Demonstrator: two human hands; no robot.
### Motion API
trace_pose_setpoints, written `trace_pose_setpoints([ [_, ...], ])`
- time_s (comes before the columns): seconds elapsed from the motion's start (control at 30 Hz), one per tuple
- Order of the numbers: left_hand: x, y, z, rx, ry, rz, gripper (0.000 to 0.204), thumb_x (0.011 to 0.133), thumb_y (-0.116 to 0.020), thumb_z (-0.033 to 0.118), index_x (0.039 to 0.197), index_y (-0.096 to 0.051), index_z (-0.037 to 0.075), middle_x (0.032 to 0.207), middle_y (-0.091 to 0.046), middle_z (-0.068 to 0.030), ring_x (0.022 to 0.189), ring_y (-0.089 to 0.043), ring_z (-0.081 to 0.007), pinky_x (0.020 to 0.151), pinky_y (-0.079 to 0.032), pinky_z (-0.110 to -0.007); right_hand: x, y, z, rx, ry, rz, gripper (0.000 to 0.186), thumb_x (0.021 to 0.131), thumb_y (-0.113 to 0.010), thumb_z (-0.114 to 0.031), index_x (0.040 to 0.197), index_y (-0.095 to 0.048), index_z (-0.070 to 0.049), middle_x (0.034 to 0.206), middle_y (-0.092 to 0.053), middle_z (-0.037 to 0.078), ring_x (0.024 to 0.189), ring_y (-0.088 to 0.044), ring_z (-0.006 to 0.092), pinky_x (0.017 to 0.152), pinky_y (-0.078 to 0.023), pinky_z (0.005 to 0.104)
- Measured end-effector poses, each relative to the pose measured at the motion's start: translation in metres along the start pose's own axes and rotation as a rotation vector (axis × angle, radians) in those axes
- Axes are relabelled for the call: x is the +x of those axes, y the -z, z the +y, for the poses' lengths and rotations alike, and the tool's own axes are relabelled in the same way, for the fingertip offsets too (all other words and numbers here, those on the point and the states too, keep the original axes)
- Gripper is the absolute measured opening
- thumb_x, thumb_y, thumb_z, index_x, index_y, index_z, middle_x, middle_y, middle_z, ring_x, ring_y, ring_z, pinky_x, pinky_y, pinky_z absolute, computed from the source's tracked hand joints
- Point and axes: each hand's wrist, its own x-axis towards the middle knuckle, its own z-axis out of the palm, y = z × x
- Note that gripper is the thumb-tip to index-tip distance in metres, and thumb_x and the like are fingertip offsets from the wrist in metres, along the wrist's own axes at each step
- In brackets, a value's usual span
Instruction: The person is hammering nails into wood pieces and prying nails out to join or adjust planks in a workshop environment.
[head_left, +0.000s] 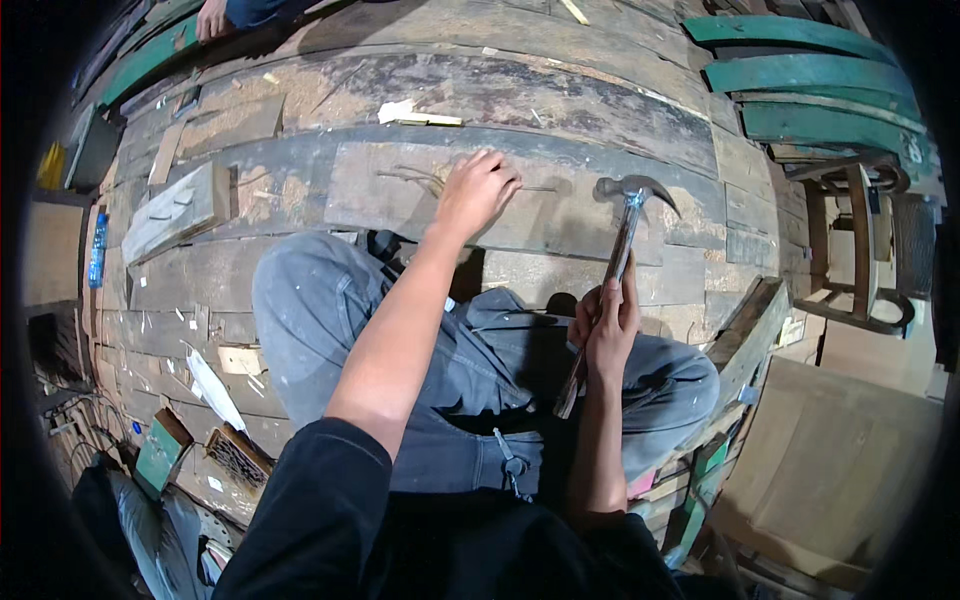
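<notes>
My right hand is wrapped round the handle of a claw hammer, which stands tilted with its metal head up and its claw to the right. Beyond my knees lies a flat wooden board. Over that board my left hand has its fingers curled down, closed on a thin nail-like rod whose end sticks out to the right. Several thin, partly bent rods lie just left of the hand. What is under the palm is hidden.
At the left rests a wood block with nails in it. Wood scraps and sawdust dot the plank floor. Green slats and a wooden frame stand at the right. Another person's hand shows at the far left.
</notes>
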Motion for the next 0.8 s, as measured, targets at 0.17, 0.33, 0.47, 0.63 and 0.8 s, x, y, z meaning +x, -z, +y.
trace_pose_setpoints([
  [0.17, 0.003, 0.002, 0.005, 0.024, -0.009, -0.005, 0.015, 0.088, -0.071, 0.022, 0.099, -0.069, 0.011, 0.098, -0.063, -0.0036, 0.099, -0.06, -0.0263, 0.087, -0.048, -0.042, 0.005, 0.007, 0.003, 0.149, -0.069, 0.011, 0.052, 0.109, -0.043, -0.026, 0.158, -0.028, -0.021, 0.068, -0.036, -0.003, 0.046, -0.035, 0.0046, 0.035, -0.029, 0.0214],
  [0.33, 0.006, -0.001, 0.004, -0.002, 0.049, -0.025, 0.016, 0.089, -0.07, 0.024, 0.096, -0.069, 0.009, 0.098, -0.062, -0.0054, 0.102, -0.059, -0.0271, 0.089, -0.047, -0.043, 0.004, 0.003, 0.003, 0.253, -0.093, -0.017, 0.049, 0.109, -0.043, -0.023, 0.157, -0.032, -0.022, 0.067, -0.034, -0.003, 0.046, -0.032, 0.0058, 0.036, -0.027, 0.0218],
  [0.47, 0.006, 0.006, 0.003, -0.098, 0.091, -0.082, 0.019, 0.087, -0.073, 0.026, 0.096, -0.07, 0.01, 0.099, -0.061, -0.0058, 0.103, -0.058, -0.0271, 0.092, -0.045, -0.042, 0.004, 0.003, 0.002, 0.174, -0.075, -0.064, 0.054, 0.109, -0.044, -0.024, 0.159, -0.026, -0.015, 0.065, -0.039, -0.001, 0.044, -0.039, 0.0069, 0.037, -0.035, 0.0244],
  [0.63, 0.009, 0.012, 0.005, -0.129, 0.097, -0.128, 0.018, 0.083, -0.076, 0.024, 0.094, -0.072, 0.011, 0.1, -0.061, -0.0044, 0.104, -0.058, -0.0262, 0.093, -0.045, -0.042, 0.004, 0.003, 0.005, 0.168, -0.063, -0.079, 0.053, 0.109, -0.043, -0.022, 0.159, -0.026, -0.014, 0.064, -0.041, -0.001, 0.043, -0.039, 0.0069, 0.037, -0.036, 0.0243],
  [0.8, 0.005, 0.019, 0.004, -0.135, 0.066, -0.184, 0.019, 0.078, -0.079, 0.024, 0.095, -0.075, 0.017, 0.1, -0.06, -0.0009, 0.105, -0.058, -0.0239, 0.094, -0.044, -0.042, 0.003, 0.0, 0.007, 0.197, -0.09, -0.041, 0.054, 0.109, -0.043, -0.023, 0.159, -0.025, -0.015, 0.066, -0.041, -0.001, 0.045, -0.04, 0.0076, 0.037, -0.037, 0.0249],
])
